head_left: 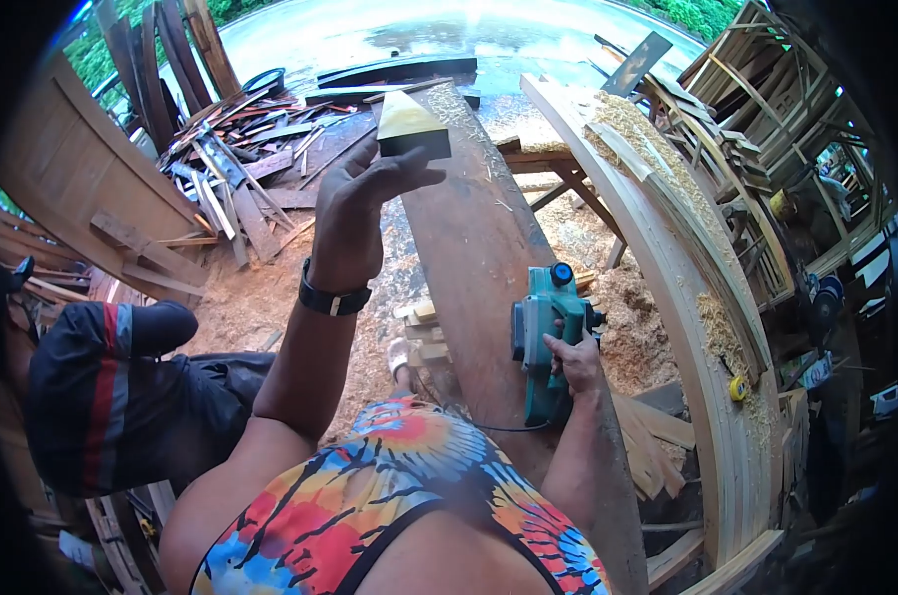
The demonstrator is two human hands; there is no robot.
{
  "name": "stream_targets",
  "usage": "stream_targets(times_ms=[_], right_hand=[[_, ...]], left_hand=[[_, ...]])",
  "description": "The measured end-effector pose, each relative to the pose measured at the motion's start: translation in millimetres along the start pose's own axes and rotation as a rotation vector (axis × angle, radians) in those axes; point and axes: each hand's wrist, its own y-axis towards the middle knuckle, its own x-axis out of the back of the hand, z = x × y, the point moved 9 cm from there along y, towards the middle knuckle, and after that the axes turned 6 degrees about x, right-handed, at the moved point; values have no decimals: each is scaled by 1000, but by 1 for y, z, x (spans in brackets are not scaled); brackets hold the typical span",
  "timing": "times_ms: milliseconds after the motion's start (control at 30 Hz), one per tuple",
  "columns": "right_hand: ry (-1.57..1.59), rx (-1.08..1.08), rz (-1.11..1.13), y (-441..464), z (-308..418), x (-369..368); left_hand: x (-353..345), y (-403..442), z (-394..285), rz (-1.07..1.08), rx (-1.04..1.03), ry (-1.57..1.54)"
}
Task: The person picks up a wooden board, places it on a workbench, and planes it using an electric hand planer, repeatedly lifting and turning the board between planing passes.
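- We worked on a long brown bench [479,233], a flat plank running away from us, with curled shavings scattered on its far end.
- Our right hand [575,362] had its fingers wrapped round the rear handle of a green power planer [538,342]; that sat at the bench's right side, cable [518,428] trailing by its near end.
- Our left hand [365,213] was raised above the bench, a dark band [332,299] on the wrist. Fingers were partly extended at the lower edge of a wood piece [414,121], pale face tapering away, dark end facing us. Gripped or just supported: we couldn't tell.
- Right of the bench we had long curved timbers [667,268] heaped with shavings, plus a yellow tape measure [737,388] near their close end.
- Ground below was covered in wood shavings [632,332].
- Left side: scrap pile [261,149], large wooden panel [92,174], and a co-worker [82,397] in a dark top with a red and grey stripe.
- Beyond, we saw a bright, wet-looking surface [419,40] and greenery [667,12].
- Markings: a whitish label-like patch [817,371] at far right, too blurred for us to read.
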Motion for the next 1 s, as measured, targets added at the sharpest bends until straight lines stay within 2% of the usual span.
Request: stream_targets(times_ms=[600, 833, 1000], right_hand=[[10, -1, 5, -1, 3, 0], [2, 12, 18, 1, 1, -1], [7, 5, 16, 3, -2, 0]], left_hand=[[-2, 6, 1, -16, -6, 26], [-10, 12, 11, -138, 61, 45], [-15, 17, 14, -133, 54, 56]])
